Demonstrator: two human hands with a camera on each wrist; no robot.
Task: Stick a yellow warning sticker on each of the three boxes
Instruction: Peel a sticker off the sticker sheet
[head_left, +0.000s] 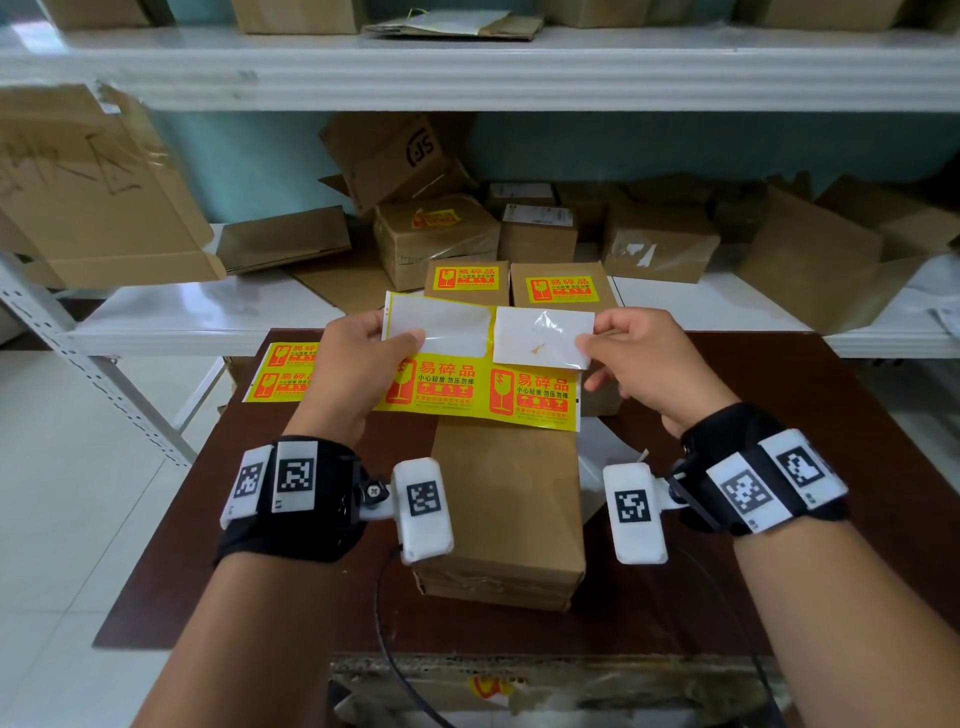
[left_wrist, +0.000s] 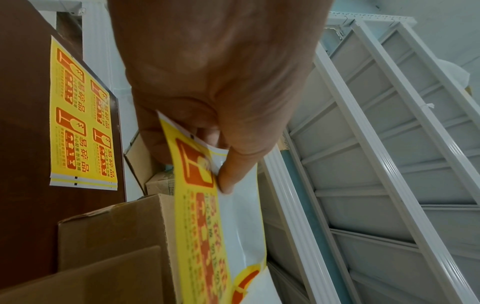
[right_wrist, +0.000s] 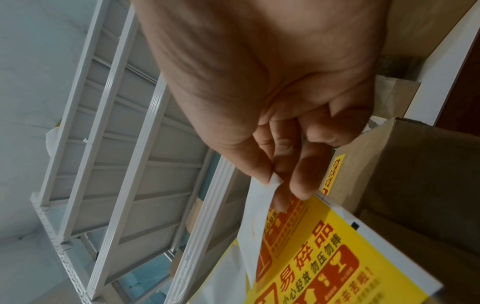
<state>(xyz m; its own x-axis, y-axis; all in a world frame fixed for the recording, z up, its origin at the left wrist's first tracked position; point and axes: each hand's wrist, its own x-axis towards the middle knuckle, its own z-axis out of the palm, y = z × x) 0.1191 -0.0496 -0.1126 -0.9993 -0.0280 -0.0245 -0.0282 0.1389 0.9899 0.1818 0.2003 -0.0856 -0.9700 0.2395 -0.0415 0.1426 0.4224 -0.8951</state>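
Note:
Over the long plain cardboard box (head_left: 506, 499) I hold a yellow sticker sheet (head_left: 483, 389) with two warning stickers left on it and bare backing on its upper left. My left hand (head_left: 400, 340) pinches the sheet's upper left part, with the thumb on the bare backing (left_wrist: 221, 164). My right hand (head_left: 589, 340) pinches the right edge of a peeled sticker (head_left: 543, 338), whose white back faces me. In the right wrist view the thumb and forefinger (right_wrist: 278, 181) grip its corner. Two smaller boxes (head_left: 466, 278) (head_left: 561, 289) behind each carry a yellow sticker on top.
A second sticker sheet (head_left: 283, 371) lies on the dark brown table (head_left: 779, 415) at the left. Behind the table runs a white shelf (head_left: 208, 312) piled with several cardboard boxes. White paper lies to the right of the long box.

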